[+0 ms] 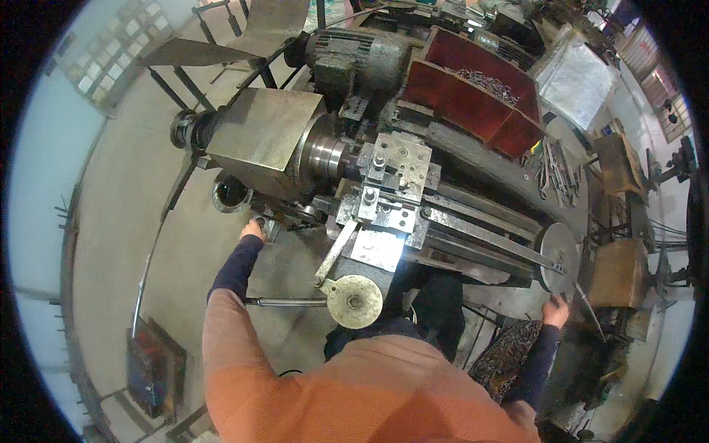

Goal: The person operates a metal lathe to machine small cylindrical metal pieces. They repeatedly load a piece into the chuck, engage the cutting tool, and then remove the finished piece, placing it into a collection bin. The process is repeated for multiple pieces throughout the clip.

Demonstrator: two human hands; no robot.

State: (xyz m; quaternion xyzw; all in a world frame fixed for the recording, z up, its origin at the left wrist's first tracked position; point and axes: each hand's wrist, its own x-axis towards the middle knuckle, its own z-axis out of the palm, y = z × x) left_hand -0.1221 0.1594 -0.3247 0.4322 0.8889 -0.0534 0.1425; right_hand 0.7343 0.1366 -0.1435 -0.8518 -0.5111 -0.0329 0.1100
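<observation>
A small lathe lies in front of me. My left hand (253, 231) is closed at its left side, below the boxy metal headstock (262, 133), on a small part that my fingers mostly hide. My right hand (555, 311) is closed at the lower rim of a round metal handwheel (559, 258) at the right end of the lathe. Between my arms is the tool post (395, 166), close to the shiny round chuck (329, 157). Nearer to me are a pale lever (340, 251) and a round dial-like disc (354, 301).
A red bin (473, 92) with small metal pieces stands behind the lathe. Several wrenches (554, 173) lie on the bench beside it. A dark motor (362, 55) sits at the back, and a dark red box (148, 369) is on the floor at lower left.
</observation>
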